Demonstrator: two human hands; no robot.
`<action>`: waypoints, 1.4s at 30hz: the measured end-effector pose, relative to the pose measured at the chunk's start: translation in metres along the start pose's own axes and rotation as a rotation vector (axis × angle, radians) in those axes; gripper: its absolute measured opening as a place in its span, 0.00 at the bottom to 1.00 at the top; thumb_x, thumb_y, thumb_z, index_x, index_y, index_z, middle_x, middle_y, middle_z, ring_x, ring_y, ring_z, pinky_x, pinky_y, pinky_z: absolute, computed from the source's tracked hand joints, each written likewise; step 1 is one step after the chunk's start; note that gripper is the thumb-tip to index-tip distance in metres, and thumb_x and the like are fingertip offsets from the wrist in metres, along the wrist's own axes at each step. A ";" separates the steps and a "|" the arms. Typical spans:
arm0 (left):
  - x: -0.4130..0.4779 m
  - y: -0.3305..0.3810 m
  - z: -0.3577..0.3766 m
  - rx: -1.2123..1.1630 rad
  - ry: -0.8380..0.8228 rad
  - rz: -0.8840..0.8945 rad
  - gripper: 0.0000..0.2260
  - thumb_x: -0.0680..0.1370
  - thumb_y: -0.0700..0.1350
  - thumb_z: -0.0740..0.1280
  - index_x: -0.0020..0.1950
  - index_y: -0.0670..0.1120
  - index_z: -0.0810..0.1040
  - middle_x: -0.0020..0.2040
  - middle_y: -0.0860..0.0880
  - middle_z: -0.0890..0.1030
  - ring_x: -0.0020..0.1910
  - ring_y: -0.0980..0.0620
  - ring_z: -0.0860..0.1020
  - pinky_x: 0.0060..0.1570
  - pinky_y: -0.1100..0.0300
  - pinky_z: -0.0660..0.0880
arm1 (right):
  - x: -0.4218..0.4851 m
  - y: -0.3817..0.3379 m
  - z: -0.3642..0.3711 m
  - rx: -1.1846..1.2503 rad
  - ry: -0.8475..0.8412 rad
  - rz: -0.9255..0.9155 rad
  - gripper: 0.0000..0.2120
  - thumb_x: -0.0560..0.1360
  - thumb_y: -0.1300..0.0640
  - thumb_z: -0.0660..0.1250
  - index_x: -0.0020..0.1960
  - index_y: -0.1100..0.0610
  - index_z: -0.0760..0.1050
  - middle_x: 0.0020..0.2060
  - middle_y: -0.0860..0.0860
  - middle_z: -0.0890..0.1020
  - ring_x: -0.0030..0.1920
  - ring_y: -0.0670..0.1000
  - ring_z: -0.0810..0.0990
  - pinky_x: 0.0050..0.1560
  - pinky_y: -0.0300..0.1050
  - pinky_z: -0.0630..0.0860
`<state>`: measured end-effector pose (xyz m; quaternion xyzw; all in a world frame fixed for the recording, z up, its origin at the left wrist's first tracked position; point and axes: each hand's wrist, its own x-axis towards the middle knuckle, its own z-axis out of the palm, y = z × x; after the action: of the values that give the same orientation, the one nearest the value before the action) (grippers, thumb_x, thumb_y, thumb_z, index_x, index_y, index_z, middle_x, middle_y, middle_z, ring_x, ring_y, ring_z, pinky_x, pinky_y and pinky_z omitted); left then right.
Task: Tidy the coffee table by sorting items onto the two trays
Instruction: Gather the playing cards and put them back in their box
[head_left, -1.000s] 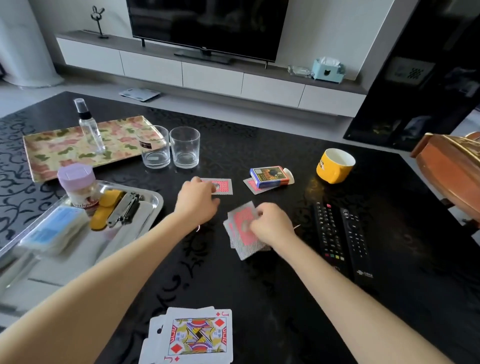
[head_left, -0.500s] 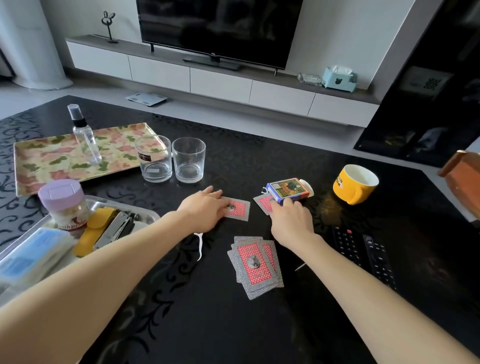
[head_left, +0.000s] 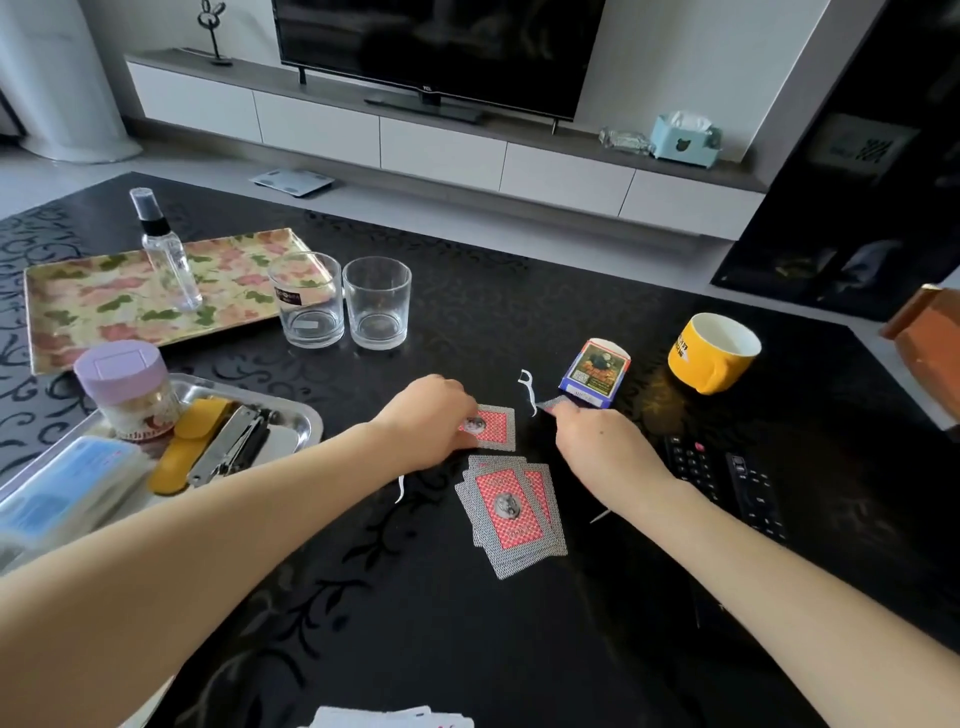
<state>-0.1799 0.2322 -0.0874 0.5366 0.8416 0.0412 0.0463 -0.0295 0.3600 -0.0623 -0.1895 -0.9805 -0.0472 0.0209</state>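
At the near edge of the desk (head_left: 623, 649) a few face-up cards (head_left: 395, 718) just show. Further in lies a loose fan of red-backed cards (head_left: 511, 512), face down. Just beyond it the left hand (head_left: 428, 415) presses its fingers on a single card (head_left: 493, 426), flat on the desk, not lifted. The right hand (head_left: 602, 447) pinches the corner of another card (head_left: 551, 402) that lies against the card box (head_left: 595, 376); its fingers are closed on that corner. A white floss pick (head_left: 529, 389) lies between the two hands.

The step looks like gathering the scattered cards. The next move likely calls for sliding each single card free, adding both to the fan, squaring the pile and putting it in the box.

To the left, the steel tray (head_left: 306, 423) holds a jar (head_left: 127, 387), a yellow case (head_left: 189, 444), a metal tool (head_left: 231, 447) and a blue pack (head_left: 67, 493). To the right lie two remotes (head_left: 727, 483). Beyond stand two glasses (head_left: 345, 301) and a yellow mug (head_left: 711, 353), all still on the desk. Farthest left, the floral tray (head_left: 88, 301) carries only a spray bottle (head_left: 166, 249).
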 end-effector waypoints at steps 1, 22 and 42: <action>0.002 0.002 -0.003 -0.007 -0.011 -0.019 0.19 0.75 0.55 0.66 0.60 0.44 0.77 0.57 0.45 0.77 0.58 0.45 0.74 0.58 0.53 0.71 | -0.004 -0.002 -0.005 0.026 0.047 0.014 0.09 0.78 0.63 0.61 0.58 0.62 0.71 0.47 0.56 0.80 0.45 0.55 0.82 0.38 0.42 0.75; 0.006 0.035 -0.046 -0.412 0.082 -0.463 0.07 0.72 0.38 0.67 0.34 0.40 0.73 0.31 0.46 0.73 0.30 0.48 0.73 0.27 0.60 0.69 | -0.090 -0.013 0.020 0.378 0.285 -0.092 0.12 0.75 0.60 0.59 0.54 0.59 0.79 0.48 0.51 0.81 0.50 0.52 0.79 0.50 0.47 0.78; -0.079 0.086 0.006 -0.431 0.154 -0.606 0.11 0.73 0.37 0.67 0.45 0.42 0.64 0.38 0.48 0.71 0.37 0.49 0.70 0.23 0.63 0.58 | -0.040 -0.069 -0.005 0.911 -0.229 0.855 0.12 0.72 0.60 0.67 0.55 0.59 0.75 0.52 0.55 0.80 0.52 0.56 0.79 0.46 0.46 0.75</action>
<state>-0.0686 0.1969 -0.0803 0.2367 0.9352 0.2417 0.1047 -0.0179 0.2804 -0.0652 -0.5402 -0.7361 0.4078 0.0112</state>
